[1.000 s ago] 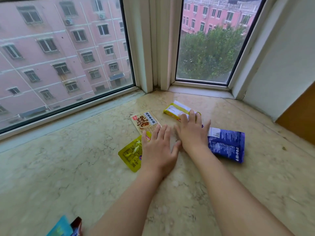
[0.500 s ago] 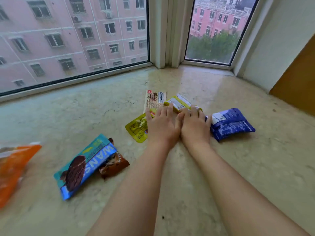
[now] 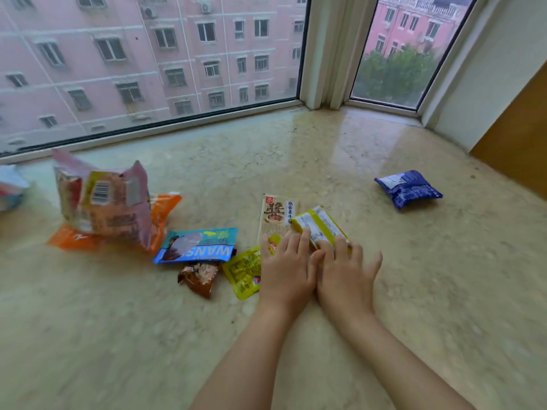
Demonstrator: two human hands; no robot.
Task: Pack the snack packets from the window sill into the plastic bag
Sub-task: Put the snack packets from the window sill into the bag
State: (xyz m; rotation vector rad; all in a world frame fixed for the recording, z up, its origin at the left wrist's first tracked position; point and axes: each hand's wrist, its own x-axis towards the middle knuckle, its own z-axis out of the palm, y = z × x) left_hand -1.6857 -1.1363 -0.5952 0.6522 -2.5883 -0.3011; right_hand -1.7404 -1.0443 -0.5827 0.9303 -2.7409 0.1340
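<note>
**Both hands flat on the snack packets at the middle of the sill**

The left hand (image 3: 288,269) and right hand (image 3: 344,272) lay side by side, touching, palms down on the beige marble window sill (image 3: 296,149). Fingers of both were straight and only slightly spread, pressing rather than curling round anything. The left hand's fingers covered the lower end of a tall cream packet with red lettering (image 3: 276,217) and the right edge of a flat yellow sachet (image 3: 242,275). The right hand's fingers rested on a yellow-and-white wrapped bar (image 3: 318,224), which lay across the cream packet's right side.

Just left of the sachet sat a small brown crinkled packet (image 3: 199,278), partly under a blue packet printed with a chocolate biscuit (image 3: 196,245). Further left, a pale pink printed bag (image 3: 103,202) stood upright on an orange packet (image 3: 162,211). A dark blue pillow packet (image 3: 408,187) lay well apart to the right, near the wall
</note>
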